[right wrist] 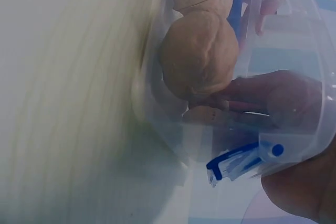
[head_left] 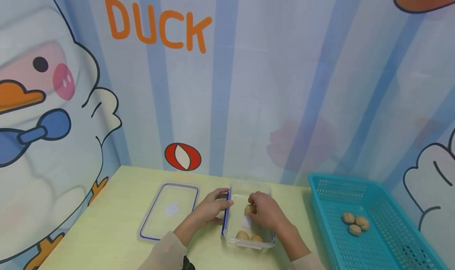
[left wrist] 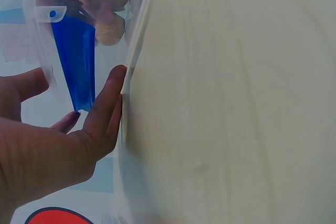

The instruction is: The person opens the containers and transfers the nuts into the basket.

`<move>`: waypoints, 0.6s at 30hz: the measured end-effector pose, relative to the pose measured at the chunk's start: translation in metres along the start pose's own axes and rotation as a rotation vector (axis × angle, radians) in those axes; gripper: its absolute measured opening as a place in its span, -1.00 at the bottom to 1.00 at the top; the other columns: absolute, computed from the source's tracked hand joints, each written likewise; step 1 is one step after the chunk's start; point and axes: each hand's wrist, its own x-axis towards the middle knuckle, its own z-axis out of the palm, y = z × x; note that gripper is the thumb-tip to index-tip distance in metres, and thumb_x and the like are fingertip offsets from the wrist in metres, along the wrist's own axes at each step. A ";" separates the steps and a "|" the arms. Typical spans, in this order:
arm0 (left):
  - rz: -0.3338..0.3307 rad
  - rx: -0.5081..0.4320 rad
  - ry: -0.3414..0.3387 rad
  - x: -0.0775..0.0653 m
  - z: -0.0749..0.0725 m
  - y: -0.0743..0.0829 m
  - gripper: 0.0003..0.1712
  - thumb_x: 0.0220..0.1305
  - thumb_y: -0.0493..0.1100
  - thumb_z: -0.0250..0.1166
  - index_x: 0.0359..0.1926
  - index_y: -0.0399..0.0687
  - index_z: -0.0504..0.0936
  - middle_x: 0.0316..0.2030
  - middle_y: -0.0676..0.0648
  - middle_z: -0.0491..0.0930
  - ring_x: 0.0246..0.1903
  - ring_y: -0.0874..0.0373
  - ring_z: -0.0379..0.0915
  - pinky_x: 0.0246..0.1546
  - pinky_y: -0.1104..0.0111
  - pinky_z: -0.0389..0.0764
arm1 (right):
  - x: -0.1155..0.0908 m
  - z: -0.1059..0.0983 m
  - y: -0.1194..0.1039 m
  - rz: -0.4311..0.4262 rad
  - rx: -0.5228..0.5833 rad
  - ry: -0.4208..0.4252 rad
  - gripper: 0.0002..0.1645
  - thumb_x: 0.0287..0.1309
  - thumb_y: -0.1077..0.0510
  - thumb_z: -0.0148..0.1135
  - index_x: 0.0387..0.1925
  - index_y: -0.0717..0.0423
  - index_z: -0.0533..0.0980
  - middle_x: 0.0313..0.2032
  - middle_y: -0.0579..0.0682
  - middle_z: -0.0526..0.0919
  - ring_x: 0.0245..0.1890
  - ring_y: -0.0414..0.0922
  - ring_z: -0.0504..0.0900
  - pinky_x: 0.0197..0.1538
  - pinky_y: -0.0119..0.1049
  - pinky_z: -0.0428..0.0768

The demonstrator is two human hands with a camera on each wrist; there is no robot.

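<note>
Clear plastic rectangular container (head_left: 235,212) with blue clip flaps (left wrist: 79,66) sits open-topped on the pale wood-grain tabletop (head_left: 96,218), between both hands. Right hand (head_left: 267,210) is reaching inside, fingers curled and pinching a round brown walnut (head_left: 250,209) around mid-length, well short of the near end. Can't tell whether that nut touches the floor. Two brown walnuts (head_left: 243,235) lie side by side at the near wall.

Left hand (head_left: 211,206) is loosely spread at the left wall: thumb at the rim, fingers outside, no fist around anything. Pressure can't be read.

Risks, my read:
- Roll. Round nut, smooth flat floor: a careless release could send it into the near pair or off a wall. Any tilt makes it worse.
- Slip. Only fingertips hold it, and the shell is curved, so an uneven squeeze could pop it out sideways.
- Shove. Container looks light. If the right wrist catches the right wall while the left hand gives little backing, the whole thing could skid.
- Flap snag. Left fingers are right by a blue flap; pulling away carelessly could catch it, tip the container and shift the nuts.
- Lid. Flat clear lid with blue seal (head_left: 181,201) lies just left of the left forearm; a sleeve sweep could drag it.

Three brown walnuts (head_left: 361,223) sit in the turquoise perforated plastic basket (head_left: 343,177) at right, well apart from either hand. Low risk there.
</note>
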 end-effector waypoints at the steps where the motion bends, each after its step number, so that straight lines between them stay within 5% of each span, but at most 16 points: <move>1: -0.001 0.001 0.001 0.000 0.000 0.000 -0.28 0.55 -0.11 0.28 0.58 -0.16 0.27 0.51 -0.37 0.28 0.39 -0.42 0.34 -0.02 -0.16 0.73 | 0.000 0.000 0.000 -0.005 -0.003 0.002 -0.74 0.09 0.33 0.55 -0.18 0.22 0.65 -0.34 -0.07 0.58 -0.34 -0.14 0.52 -0.23 -0.12 0.62; 18: -0.002 -0.009 -0.001 -0.002 0.000 0.002 -0.29 0.55 -0.11 0.28 0.58 -0.16 0.27 0.51 -0.37 0.27 0.39 -0.42 0.33 0.00 -0.14 0.73 | -0.001 -0.001 -0.002 -0.015 0.008 -0.010 -0.75 0.08 0.33 0.58 -0.19 0.21 0.69 -0.31 -0.06 0.62 -0.32 -0.14 0.56 -0.21 -0.14 0.65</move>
